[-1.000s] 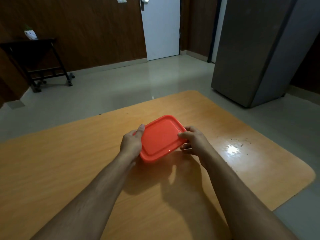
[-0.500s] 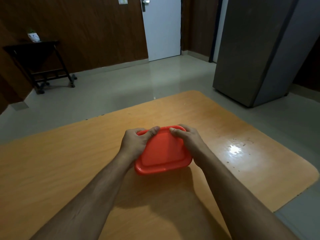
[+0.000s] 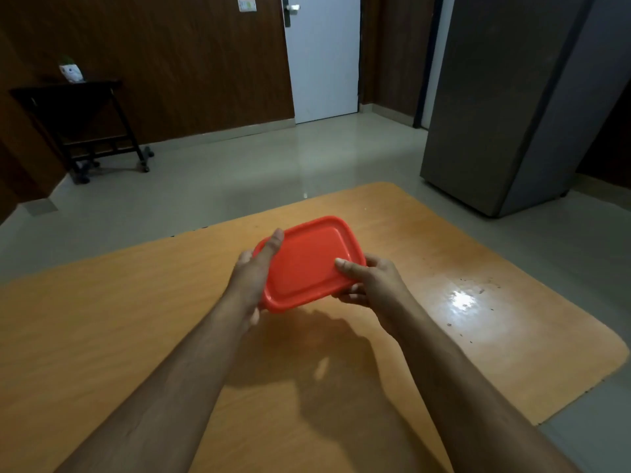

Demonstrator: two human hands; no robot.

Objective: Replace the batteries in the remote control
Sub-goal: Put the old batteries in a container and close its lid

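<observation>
Both hands have slid off the far edge of the box (image 3: 309,264) to its sides, and it now sits tilted, lifted off the table (image 3: 102,319). That reads as working the lid loose; no remote or batteries show, so they are probably inside. Left hand (image 3: 254,273) lies along the left rim, thumb straight on top. Right hand (image 3: 370,283) pinches the near right corner, thumb above, fingers beneath.

Both hands hold a red lidded box (image 3: 307,264) above the orange bench (image 3: 102,319): left hand (image 3: 251,278) along its left edge, right hand (image 3: 372,285) pinching its right edge.
</observation>
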